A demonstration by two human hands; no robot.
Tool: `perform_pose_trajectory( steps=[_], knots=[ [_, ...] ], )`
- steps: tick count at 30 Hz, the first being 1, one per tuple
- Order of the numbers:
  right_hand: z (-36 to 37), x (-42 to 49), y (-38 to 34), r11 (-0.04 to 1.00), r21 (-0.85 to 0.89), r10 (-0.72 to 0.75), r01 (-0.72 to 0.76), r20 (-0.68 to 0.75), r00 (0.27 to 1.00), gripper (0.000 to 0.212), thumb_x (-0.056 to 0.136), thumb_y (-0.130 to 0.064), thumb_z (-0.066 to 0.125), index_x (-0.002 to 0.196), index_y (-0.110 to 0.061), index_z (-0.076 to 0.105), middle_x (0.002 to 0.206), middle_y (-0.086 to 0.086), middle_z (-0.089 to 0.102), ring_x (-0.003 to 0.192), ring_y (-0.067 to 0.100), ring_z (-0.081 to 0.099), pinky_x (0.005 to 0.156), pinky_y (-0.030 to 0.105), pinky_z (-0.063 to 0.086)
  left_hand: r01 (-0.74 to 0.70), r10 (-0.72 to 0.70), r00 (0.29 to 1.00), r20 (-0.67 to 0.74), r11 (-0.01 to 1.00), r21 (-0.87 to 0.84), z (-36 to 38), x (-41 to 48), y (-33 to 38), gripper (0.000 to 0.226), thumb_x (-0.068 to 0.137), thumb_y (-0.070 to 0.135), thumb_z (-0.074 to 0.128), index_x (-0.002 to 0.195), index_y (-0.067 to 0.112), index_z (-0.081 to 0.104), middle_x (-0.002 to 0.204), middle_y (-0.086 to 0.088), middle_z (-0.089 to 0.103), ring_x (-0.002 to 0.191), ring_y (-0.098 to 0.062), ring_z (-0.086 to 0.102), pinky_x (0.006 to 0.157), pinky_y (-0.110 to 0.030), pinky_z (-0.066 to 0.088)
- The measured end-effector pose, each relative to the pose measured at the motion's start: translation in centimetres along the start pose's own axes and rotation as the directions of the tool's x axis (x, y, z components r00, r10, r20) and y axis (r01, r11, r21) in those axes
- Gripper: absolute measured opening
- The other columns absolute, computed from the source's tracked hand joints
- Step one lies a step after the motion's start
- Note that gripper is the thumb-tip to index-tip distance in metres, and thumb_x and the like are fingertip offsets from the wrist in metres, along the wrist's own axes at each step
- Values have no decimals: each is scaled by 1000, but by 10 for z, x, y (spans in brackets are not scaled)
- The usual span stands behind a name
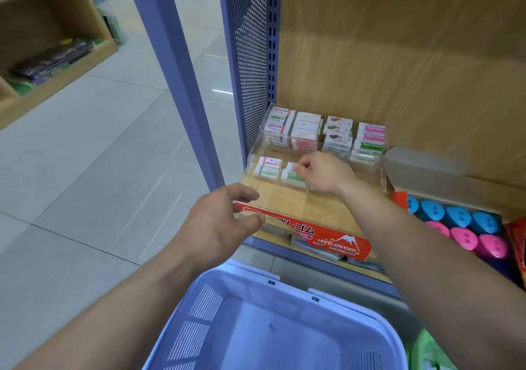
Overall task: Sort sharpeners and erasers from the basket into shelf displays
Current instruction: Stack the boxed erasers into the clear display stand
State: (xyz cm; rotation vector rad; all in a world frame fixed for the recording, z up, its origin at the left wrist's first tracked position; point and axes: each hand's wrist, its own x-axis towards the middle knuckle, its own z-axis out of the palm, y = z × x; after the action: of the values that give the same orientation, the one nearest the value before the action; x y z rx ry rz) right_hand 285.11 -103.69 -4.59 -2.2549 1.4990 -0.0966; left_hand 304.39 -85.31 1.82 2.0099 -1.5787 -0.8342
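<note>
Erasers (307, 130) fill the four back compartments of the clear tray (382, 170) I'm watching on the shelf (313, 261), stacked in wrapped packs with pink, green and white sleeves. In the row in front of them, the leftmost compartment holds two more packs (269, 166) lying flat. The right hand (324, 171) is reached into the compartment just beside that one. Its grip is clamped: thumb and fingertips are curled together on the top of an eraser (291, 167), which sits above another pack in the same slot. The left hand (225, 221) hovers at the tray's front left corner, above the end of the red label (327, 237) that reads HARD ERASER. Its grip is apart, fingers loosely bent, thumb spread from them, nothing held. I can't tell from here whether the fingertips touch the tray's edge. The front row of the tray shows bare wood through the plastic. To the right of the tray, blue and pink sharpeners (461, 227) sit in rows in an open box, close against one another. The lavender basket (244, 273) is below the shelf edge, near me, between the two forearms, and its inside is too blurred for me to make out any contents. A purple post (176, 65) and a perforated panel (247, 56) rise at the shelf's left end, with the tiled floor (85, 156) beyond.
</note>
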Motion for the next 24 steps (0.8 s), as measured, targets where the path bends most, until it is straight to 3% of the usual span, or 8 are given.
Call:
perform_pose_trajectory(
  steps=[3, 6, 10, 13, 15, 18, 21, 24],
  knots=[
    [-5, -21, -3, 999, -14, -48, 47, -98, 994, 30, 99, -44, 53, 114, -26, 72, 117, -4, 71, 103, 18, 65, 85, 39, 55, 2, -2, 1000, 8, 1000, 1, 1, -2, 6, 29, 89, 36, 73, 116, 36, 64, 107, 17, 64, 97, 2, 58, 67, -5, 36],
    [-15, -57, -1, 998, 28, -52, 58, -175, 983, 35, 97, -41, 58, 125, -24, 68, 127, -4, 66, 112, 19, 63, 87, 36, 52, -23, 22, 999, 27, 998, 52, 4, -8, 16, 32, 90, 34, 72, 120, 33, 63, 111, 11, 64, 95, -6, 60, 68, -9, 39],
    [-35, -136, 19, 996, 89, 3, 15, -194, 981, 32, 95, -44, 62, 121, -26, 69, 118, -9, 66, 95, 10, 61, 83, 33, 52, -99, 88, 992, 95, 988, 119, 17, -31, 41, 32, 90, 34, 71, 122, 28, 64, 112, 10, 60, 99, -12, 59, 85, -24, 46],
    [-41, -194, 44, 992, 124, 45, -21, -197, 979, 25, 92, -42, 67, 110, -26, 73, 103, -12, 69, 82, 8, 60, 77, 30, 51, -177, 142, 971, 192, 967, 183, 37, -49, 58, 30, 92, 33, 69, 120, 24, 65, 111, 9, 63, 103, -12, 60, 83, -25, 47],
    [-45, -247, 69, 986, 146, 104, -77, -188, 977, 19, 91, -36, 70, 104, -24, 74, 93, -12, 69, 77, 6, 63, 73, 26, 49, -274, 196, 938, 287, 924, 266, 60, -71, 73, 32, 93, 33, 66, 123, 22, 63, 116, 5, 63, 112, -17, 59, 89, -26, 46],
    [-41, -324, 113, 963, 214, 196, -162, -153, 968, 12, 90, -29, 72, 98, -20, 75, 86, -10, 70, 70, -9, 57, 69, 18, 43, -434, 246, 860, 448, 814, 387, 101, -108, 89, 41, 95, 36, 62, 133, 25, 54, 134, 3, 56, 122, -20, 52, 98, -30, 42],
    [-27, -385, 152, 931, 226, 317, -287, -109, 942, 12, 92, -28, 70, 100, -20, 74, 87, -8, 70, 68, -12, 53, 65, 16, 41, -502, 278, 804, 525, 791, 349, 149, -135, 98, 43, 94, 36, 62, 135, 24, 53, 138, 2, 55, 124, -21, 52, 102, -32, 42],
    [3, -422, 186, 904, 226, 371, -362, 7, 929, 18, 95, -28, 67, 107, -17, 74, 98, -2, 72, 72, -4, 57, 66, 12, 43, -479, 291, 803, 520, 835, 273, 199, -152, 102, 45, 94, 38, 62, 135, 23, 54, 139, 1, 54, 126, -20, 51, 106, -35, 42]
  ],
)
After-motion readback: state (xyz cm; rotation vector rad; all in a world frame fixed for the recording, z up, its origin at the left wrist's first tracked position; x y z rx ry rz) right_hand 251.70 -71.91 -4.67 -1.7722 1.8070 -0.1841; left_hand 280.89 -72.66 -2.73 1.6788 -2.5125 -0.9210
